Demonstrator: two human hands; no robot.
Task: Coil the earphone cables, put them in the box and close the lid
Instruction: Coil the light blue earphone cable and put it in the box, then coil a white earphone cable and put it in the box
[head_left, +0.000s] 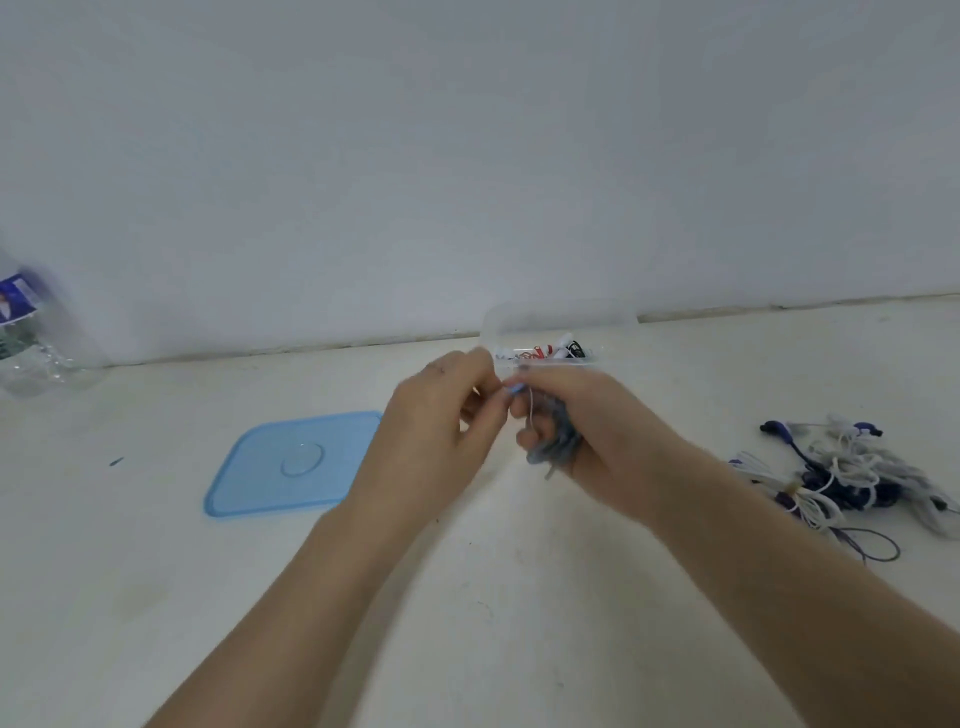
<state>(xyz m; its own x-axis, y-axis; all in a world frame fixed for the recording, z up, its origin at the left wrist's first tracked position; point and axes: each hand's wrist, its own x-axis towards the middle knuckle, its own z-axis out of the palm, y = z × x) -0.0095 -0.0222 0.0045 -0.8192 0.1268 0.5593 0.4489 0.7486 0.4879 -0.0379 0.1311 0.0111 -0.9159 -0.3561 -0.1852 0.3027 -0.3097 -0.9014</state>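
Note:
A grey-blue earphone cable (558, 441) is wound in a coil around the fingers of my right hand (587, 431), which holds it just above the table. My left hand (441, 415) pinches the light blue end of that cable next to my right fingertips. Behind both hands stands a clear plastic box (561, 332) with several coiled earphones inside; my hands hide its front part. The blue lid (291, 462) lies flat on the table to the left of my left hand.
A tangled pile of white, grey and purple earphone cables (852, 473) lies on the table at the right. A clear plastic bottle (31, 332) stands at the far left by the wall. The white wall runs close behind the box.

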